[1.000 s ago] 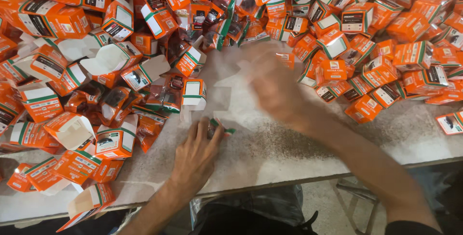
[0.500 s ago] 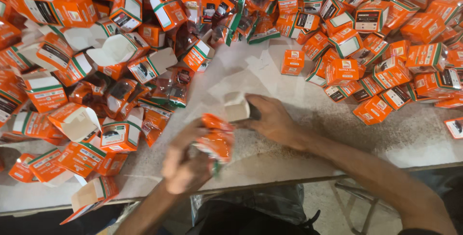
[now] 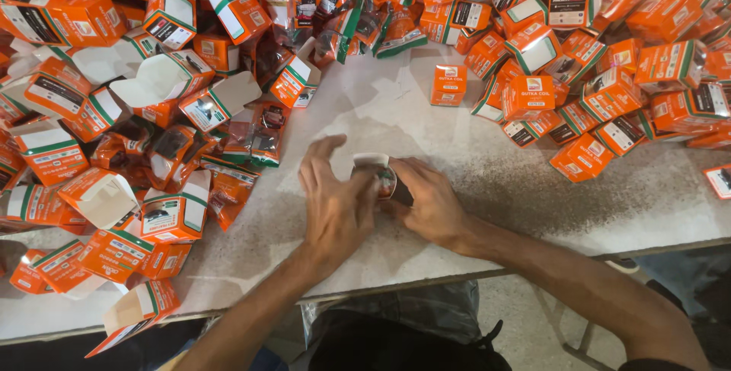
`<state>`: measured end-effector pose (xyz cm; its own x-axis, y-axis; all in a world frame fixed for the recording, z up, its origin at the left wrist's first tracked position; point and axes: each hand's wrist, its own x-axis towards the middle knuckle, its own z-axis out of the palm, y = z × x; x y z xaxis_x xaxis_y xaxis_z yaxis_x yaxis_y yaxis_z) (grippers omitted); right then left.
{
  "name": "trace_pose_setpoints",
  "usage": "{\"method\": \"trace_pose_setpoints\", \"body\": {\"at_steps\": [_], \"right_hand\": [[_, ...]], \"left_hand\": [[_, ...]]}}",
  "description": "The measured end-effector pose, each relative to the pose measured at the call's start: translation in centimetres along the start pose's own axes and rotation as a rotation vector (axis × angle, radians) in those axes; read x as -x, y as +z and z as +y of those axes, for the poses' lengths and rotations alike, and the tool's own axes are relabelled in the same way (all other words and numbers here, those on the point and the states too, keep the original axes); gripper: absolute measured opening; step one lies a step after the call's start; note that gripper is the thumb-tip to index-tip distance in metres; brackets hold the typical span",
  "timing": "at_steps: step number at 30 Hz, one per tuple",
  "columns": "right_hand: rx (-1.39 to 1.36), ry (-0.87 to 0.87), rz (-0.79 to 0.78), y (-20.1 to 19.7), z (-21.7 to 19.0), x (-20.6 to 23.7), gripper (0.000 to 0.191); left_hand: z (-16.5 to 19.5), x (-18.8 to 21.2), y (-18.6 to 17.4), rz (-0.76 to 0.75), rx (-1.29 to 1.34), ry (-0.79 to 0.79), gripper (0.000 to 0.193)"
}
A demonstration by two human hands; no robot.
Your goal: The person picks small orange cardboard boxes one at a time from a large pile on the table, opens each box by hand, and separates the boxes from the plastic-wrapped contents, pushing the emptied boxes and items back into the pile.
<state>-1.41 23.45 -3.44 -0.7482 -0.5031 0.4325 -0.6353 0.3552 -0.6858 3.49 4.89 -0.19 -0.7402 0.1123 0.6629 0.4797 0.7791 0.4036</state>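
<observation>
Both hands meet at the middle of a pale, speckled stone-like tabletop (image 3: 533,188), closed around one small cardboard box (image 3: 378,173) whose white flap shows between them. The left hand (image 3: 339,207) cups it from the side, fingers curled and slightly spread; the right hand (image 3: 430,203) grips it from the other side, fingers pressed on it. What the box contains is hidden. Around them lie heaps of orange cartons (image 3: 609,74), some open and showing white insides (image 3: 160,82), and glossy orange sachets (image 3: 255,131).
</observation>
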Motion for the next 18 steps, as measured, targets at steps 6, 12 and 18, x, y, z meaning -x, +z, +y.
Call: {"method": "trace_pose_setpoints", "body": {"at_steps": [6, 12, 18], "right_hand": [[-0.081, 0.072, 0.004, 0.0, -0.2, 0.8, 0.075], [0.014, -0.054, 0.025, 0.5, -0.6, 1.3, 0.062], [0.142, -0.173, -0.007, 0.4, -0.8, 0.9, 0.051]], "left_hand": [[-2.9, 0.1, 2.7, -0.221, 0.551, -0.708, 0.046], [-2.7, 0.4, 2.4, -0.198, 0.886, -0.777, 0.014], [-4.0, -0.6, -1.8, -0.413, 1.269, -1.025, 0.019]]}}
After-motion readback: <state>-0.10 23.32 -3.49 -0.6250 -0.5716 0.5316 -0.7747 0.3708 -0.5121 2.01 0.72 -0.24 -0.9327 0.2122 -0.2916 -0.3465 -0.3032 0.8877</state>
